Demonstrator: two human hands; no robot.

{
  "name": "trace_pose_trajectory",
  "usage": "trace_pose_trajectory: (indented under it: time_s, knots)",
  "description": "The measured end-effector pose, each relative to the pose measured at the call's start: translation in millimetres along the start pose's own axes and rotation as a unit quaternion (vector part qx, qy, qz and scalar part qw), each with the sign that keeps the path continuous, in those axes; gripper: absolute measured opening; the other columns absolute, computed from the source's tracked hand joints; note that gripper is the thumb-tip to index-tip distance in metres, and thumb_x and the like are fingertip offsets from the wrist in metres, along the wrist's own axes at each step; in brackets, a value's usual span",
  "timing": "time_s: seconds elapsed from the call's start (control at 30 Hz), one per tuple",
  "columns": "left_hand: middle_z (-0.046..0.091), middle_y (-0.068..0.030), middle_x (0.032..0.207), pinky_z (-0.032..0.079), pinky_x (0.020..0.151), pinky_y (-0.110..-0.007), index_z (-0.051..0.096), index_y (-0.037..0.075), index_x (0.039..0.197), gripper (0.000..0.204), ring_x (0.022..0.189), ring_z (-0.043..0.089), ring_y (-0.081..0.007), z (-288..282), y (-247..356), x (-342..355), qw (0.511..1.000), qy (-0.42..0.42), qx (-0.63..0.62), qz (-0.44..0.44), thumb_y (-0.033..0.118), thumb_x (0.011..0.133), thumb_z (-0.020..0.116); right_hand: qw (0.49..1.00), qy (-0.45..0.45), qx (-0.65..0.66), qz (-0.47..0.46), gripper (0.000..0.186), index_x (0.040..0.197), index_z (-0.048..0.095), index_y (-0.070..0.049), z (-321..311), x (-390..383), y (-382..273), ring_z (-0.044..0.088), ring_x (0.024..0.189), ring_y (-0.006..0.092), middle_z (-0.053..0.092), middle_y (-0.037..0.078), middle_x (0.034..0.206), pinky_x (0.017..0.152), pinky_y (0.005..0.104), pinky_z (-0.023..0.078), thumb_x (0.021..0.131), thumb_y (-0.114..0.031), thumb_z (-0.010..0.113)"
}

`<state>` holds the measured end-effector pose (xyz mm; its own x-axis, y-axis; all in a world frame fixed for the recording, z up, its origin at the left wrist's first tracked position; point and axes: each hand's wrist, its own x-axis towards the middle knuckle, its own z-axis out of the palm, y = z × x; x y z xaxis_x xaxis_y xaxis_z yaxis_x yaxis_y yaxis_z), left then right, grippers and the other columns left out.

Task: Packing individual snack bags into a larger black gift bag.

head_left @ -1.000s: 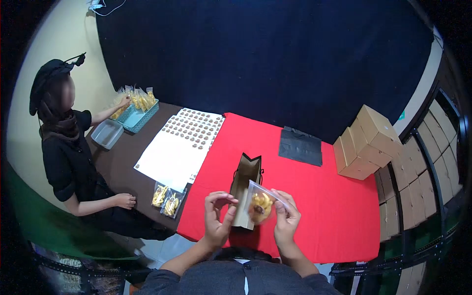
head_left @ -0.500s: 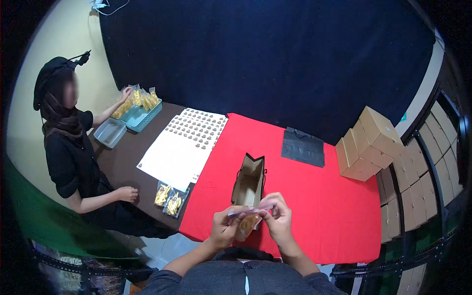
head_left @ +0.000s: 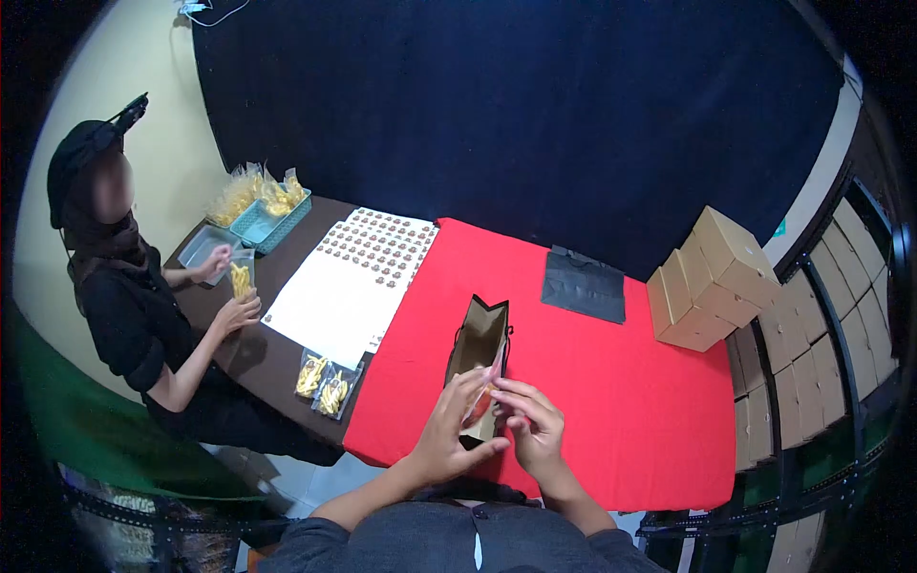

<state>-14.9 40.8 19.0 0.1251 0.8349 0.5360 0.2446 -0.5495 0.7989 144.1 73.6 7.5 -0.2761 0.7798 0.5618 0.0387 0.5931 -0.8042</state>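
Note:
A small clear packet with orange-red contents (head_left: pixel 479 409) is held upright between my two hands, over the near part of an open brown paper bag (head_left: pixel 480 344). My left hand (head_left: pixel 444 435) lies along the packet's left side, fingers together and thumb stretched out toward me. On the other side, my right hand (head_left: pixel 535 430) has bent fingers, with the fingertips against the packet. The bag has a dark rim and dark cord handles and stands on the red cloth (head_left: pixel 611 411). Its near part is partly hidden by my hands.
A flat black bag (head_left: pixel 584 286) and stacked cardboard boxes (head_left: pixel 716 282) are at the far right. To the left lie white sticker sheets (head_left: pixel 330 296) and packets of yellow snacks (head_left: pixel 323 384). A co-worker (head_left: pixel 124 277) holds another packet (head_left: pixel 241 275) near a teal basket (head_left: pixel 272 224).
My hands have turned the packet upright and shifted it over the bag's near part. The co-worker has drawn an arm back from the basket and now holds a snack packet in both hands.

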Motion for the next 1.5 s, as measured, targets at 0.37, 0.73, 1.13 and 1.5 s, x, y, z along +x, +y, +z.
trace_pose_trajectory:
  time_s: [0.37,0.73,1.13,1.5]
  knots:
    - [0.060,-0.0126,0.107,0.034,0.099,-0.039,0.058,0.001,0.109,0.031,0.103,0.056,-0.0213,-1.8,-16.3,-10.6,0.984,0.021,-0.164,-0.070,0.027,0.092,0.050,0.991,0.072,0.071,0.082,0.019,0.094,0.059,-0.001,1.8,-0.3,-3.4,0.055,0.080,0.0111,0.057,0.005,0.087,0.073,0.0237,0.044,0.078,-0.003,0.068]
    - [0.054,-0.0092,0.109,0.042,0.090,-0.029,0.039,0.001,0.123,0.043,0.104,0.052,-0.0143,5.4,-18.4,-5.8,0.969,-0.068,-0.135,-0.193,0.017,0.088,0.059,0.966,0.110,0.174,0.158,0.034,0.117,0.049,-0.002,5.4,2.2,1.4,0.054,0.096,0.0116,0.058,0.007,0.105,0.083,0.0258,0.044,0.091,-0.022,0.056]
    - [0.056,-0.0095,0.103,0.044,0.084,-0.027,0.043,-0.001,0.115,0.033,0.097,0.053,-0.0123,19.7,-38.1,-15.3,0.951,0.101,-0.227,-0.182,0.018,0.091,0.054,0.940,-0.033,0.209,0.267,0.061,0.134,0.028,0.005,25.5,-11.1,9.2,0.048,0.110,0.0164,0.048,0.011,0.121,0.094,0.0283,0.039,0.090,-0.024,0.058]
    - [0.053,-0.0113,0.109,0.041,0.090,-0.029,0.040,0.001,0.122,0.046,0.106,0.051,-0.0154,8.1,-33.7,-19.3,0.968,-0.103,-0.115,-0.198,0.019,0.086,0.062,0.962,0.088,0.175,0.192,0.030,0.112,0.056,0.002,11.6,-3.3,8.1,0.054,0.099,0.0132,0.059,0.007,0.109,0.087,0.0270,0.042,0.094,-0.021,0.049]
